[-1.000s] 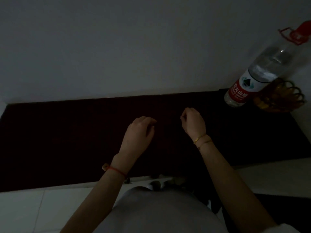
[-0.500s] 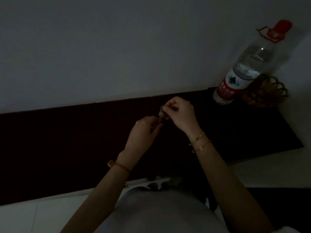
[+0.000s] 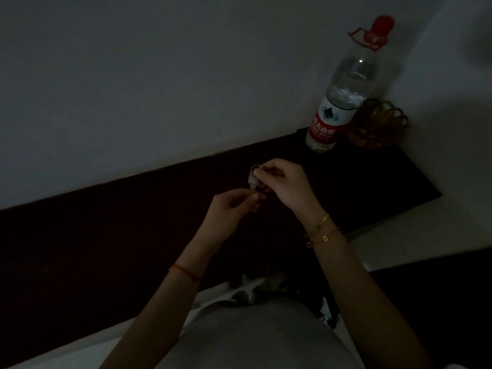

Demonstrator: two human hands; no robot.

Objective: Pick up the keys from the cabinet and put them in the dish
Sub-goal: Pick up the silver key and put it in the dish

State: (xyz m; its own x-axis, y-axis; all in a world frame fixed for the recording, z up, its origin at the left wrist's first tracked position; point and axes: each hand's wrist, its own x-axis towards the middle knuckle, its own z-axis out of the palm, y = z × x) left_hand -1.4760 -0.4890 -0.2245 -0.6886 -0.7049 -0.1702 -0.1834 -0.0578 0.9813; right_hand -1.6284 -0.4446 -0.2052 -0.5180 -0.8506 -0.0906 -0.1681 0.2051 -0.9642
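Pretty dim shot from the head cam. Both hands are up above the long dark reddish-brown cabinet top [image 3: 111,235], meeting in the middle. The right hand [image 3: 286,186] has its fingertips pinched on the small pale keys on a thin metal ring [image 3: 253,179], ring end up. The left hand [image 3: 230,213] is curled just below, thumb and forefinger closed on the bottom end of the same keys, so they're held in the air between both hands, off the cabinet. Far right corner of the cabinet, by the wall: a tall clear plastic water bottle with a red cap and red-white label [image 3: 338,107], and just beside it the golden-brown woven dish with a scalloped rim [image 3: 383,126], well apart from the keys.
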